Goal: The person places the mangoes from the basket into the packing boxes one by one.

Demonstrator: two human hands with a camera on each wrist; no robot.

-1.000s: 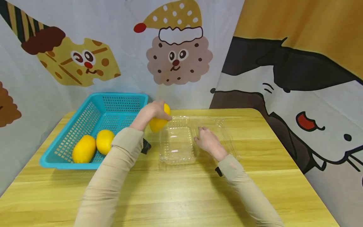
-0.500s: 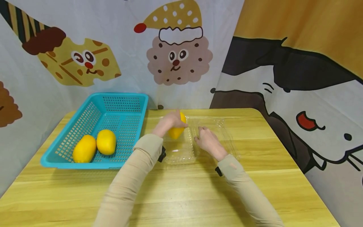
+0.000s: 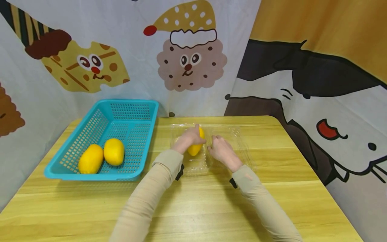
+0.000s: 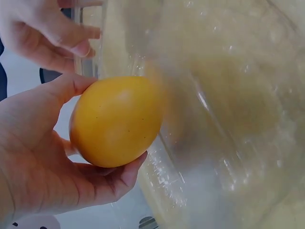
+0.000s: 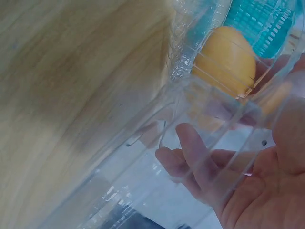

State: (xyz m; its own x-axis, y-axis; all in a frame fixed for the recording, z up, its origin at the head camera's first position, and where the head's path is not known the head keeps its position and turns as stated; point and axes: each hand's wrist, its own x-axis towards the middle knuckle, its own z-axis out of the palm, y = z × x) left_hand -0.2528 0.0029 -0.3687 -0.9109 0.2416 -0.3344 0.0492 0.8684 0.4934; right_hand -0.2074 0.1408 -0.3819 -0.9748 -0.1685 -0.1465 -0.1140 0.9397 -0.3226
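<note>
In the head view my left hand (image 3: 189,138) grips a yellow mango (image 3: 196,147) over the left half of a clear plastic clamshell box (image 3: 193,166). Thumb and fingers curve around the mango (image 4: 116,121) in the left wrist view, close beside the clear plastic. My right hand (image 3: 223,152) is at the middle fold of the box, over its right half. In the right wrist view, loosely bent fingers (image 5: 190,152) show against and through the clear plastic. Two more mangoes (image 3: 90,159) lie together in the near end of a blue basket.
The blue perforated basket (image 3: 145,148) stands at the left of the wooden table (image 3: 193,208), left of the box. Behind the table's back edge hangs a cartoon-printed cloth (image 3: 193,104).
My left hand has carried the mango rightward and down, from beside the basket to low over the box's left half. The right hand has stayed at the fold.
</note>
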